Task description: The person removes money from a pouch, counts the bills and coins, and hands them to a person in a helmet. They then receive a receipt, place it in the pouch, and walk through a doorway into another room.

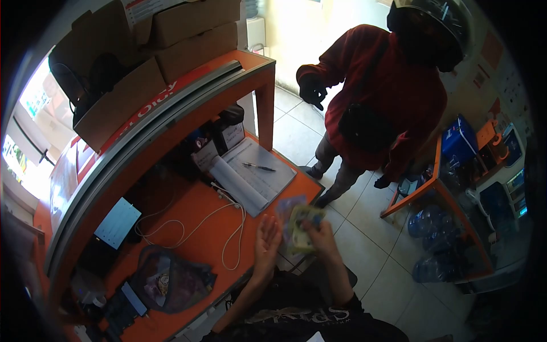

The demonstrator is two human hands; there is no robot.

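My right hand (320, 233) is closed on several banknotes (300, 227), held in front of my body beside the counter's edge. The notes look yellowish green, and a pale purple one (286, 206) sticks out on their left; they are partly blurred. Just left of the notes, my left hand (268, 239) is raised with the palm showing and the fingers stretched out. I see nothing held in it. Beyond my hands, an open notebook (262, 171) lies on the orange counter (202, 208), with a pen (259, 167) across its page.
A person in a red top (384, 85) and helmet stands across the tiled floor (364, 239). A white cable (231, 233) loops over the counter near a dark mesh bag (191, 285). Cardboard boxes (196, 28) stand on top. Large plastic bottles (427, 222) are at right.
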